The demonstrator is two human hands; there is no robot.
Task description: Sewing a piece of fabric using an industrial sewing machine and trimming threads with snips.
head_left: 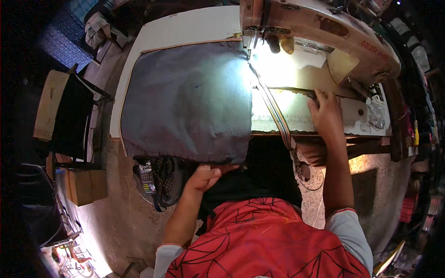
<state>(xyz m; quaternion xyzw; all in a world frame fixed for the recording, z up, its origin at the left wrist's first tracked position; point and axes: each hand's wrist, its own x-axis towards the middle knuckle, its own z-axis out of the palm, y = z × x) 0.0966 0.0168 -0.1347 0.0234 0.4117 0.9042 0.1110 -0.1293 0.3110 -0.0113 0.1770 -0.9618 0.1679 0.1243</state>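
A large dark grey fabric panel lies flat on the white sewing table, its right edge beside the needle of a sewing machine. At the panel's near edge, my left hand grips the cloth, thumb towards me and fingers partly hidden by the hem. My right hand rests on the machine bed right of the needle, fingers slightly bent and apart, with nothing visible in it. Between the panel and that hand, a striped tape runs from the needle area over the table's front edge.
A clear plastic bag lies at the table's right end. Left of the table stand a dark chair-like frame and a cardboard box. A dark bag sits below the table's front left edge. Bright lamplight falls around the needle.
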